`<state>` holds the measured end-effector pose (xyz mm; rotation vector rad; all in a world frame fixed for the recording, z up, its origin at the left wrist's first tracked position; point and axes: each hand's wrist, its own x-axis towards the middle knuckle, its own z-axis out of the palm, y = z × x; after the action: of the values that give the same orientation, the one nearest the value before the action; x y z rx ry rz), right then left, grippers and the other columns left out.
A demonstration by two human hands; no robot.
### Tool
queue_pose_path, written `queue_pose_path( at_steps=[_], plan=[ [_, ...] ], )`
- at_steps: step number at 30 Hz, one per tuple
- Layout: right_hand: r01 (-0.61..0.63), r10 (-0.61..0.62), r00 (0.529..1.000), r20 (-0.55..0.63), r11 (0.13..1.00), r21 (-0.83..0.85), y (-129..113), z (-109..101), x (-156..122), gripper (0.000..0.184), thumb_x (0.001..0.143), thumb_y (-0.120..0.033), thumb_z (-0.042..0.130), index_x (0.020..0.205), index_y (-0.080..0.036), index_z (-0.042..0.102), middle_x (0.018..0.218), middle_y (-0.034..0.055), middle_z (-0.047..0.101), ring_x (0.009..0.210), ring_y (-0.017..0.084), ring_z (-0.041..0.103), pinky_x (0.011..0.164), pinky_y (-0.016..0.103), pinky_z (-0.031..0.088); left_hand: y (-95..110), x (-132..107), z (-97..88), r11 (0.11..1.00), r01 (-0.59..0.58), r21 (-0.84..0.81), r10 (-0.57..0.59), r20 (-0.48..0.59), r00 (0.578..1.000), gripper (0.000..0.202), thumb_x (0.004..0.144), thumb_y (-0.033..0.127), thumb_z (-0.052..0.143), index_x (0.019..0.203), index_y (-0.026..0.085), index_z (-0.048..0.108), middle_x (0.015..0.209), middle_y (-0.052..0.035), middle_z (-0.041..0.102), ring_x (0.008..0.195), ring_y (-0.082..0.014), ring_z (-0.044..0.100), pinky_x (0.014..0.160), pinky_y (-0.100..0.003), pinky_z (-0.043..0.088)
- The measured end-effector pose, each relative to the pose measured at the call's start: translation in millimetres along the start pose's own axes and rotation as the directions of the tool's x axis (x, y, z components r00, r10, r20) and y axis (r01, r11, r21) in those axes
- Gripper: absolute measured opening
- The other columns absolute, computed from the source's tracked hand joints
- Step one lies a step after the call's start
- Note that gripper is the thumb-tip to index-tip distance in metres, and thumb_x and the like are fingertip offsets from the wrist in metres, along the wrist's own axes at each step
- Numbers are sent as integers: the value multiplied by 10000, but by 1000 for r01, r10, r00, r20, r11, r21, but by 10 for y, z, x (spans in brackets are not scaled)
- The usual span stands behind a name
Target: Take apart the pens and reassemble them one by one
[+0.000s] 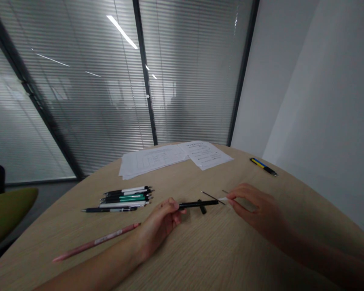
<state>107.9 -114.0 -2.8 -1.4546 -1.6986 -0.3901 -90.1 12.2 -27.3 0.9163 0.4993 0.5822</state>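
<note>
My left hand [160, 221] grips the end of a black pen barrel [198, 204], which points right across the wooden table [200, 250]. My right hand [255, 207] pinches a thin pen refill [212, 197] with a white end, close to the barrel's tip but apart from it. A short black pen cap [202, 207] lies on the table just below the barrel. A second thin metal rod [225, 191] shows near my right fingers; what it is and whether they touch it is hard to tell.
Several pens [121, 199] lie grouped left of my left hand, and a pink pencil [97, 242] lies nearer the table's edge. Papers [176, 157] lie at the far side, with a blue-and-yellow pen [263, 166] at far right. A green chair [6, 214] stands left.
</note>
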Motion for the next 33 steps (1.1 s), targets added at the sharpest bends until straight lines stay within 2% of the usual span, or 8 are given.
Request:
queue_pose_path(
  at_steps=[10,15,19,22,24,27,30,33],
  plan=[
    [-1,1,1000,13,1000,4,-21,18,-16,131,761,-152,447,714,-201,559,690,19,625,668,124,583,624,252,471,-9,8,-2,1000,-10,18,10,12,1000,211,575,230,699,563,159,501,596,1,595,504,-84,443,543,-204,332],
    [-44,43,999,23,998,41,-20,-6,-3,126,770,-182,463,720,-208,576,703,16,637,670,125,595,622,243,481,7,-46,72,983,-26,179,14,68,998,216,590,266,708,572,151,526,618,-14,619,505,-87,432,529,-201,308],
    [-107,108,994,-1,989,97,-9,-53,22,114,770,-215,491,736,-215,599,732,20,647,694,134,605,648,248,488,-25,-76,104,922,-25,387,-17,105,994,215,572,279,726,614,152,558,596,-14,645,476,-90,434,499,-198,294],
    [-118,118,993,7,983,144,-38,-69,33,129,771,-217,494,751,-223,621,738,22,649,686,134,605,636,243,491,-81,-100,107,875,-16,483,-72,163,984,222,572,277,720,733,171,611,589,0,653,474,-100,468,503,-202,313],
    [-104,103,995,16,979,176,-77,-70,30,148,771,-203,489,760,-228,634,720,18,642,673,128,603,621,232,492,-115,-132,116,813,-43,580,-99,211,972,222,607,269,689,806,182,645,607,8,646,494,-103,478,510,-199,317],
    [-86,82,996,25,970,226,-144,-65,6,167,765,-171,488,765,-228,645,703,14,632,658,115,599,598,208,494,-139,-204,157,685,-102,721,-145,272,951,154,672,293,627,759,176,674,591,17,601,509,-105,456,493,-195,298],
    [-93,93,996,13,961,261,-199,-64,-29,168,764,-163,495,774,-230,649,715,20,635,673,120,600,596,212,500,-146,-283,213,616,-160,771,-149,314,938,167,706,321,587,727,176,668,573,20,547,514,-115,435,482,-202,291],
    [-79,83,997,-1,961,266,-240,-76,-52,172,772,-172,491,777,-234,651,734,30,646,695,134,607,611,235,511,-155,-341,257,599,-163,784,-187,335,923,184,738,320,542,760,178,656,608,7,530,539,-126,429,499,-211,301]
  ],
)
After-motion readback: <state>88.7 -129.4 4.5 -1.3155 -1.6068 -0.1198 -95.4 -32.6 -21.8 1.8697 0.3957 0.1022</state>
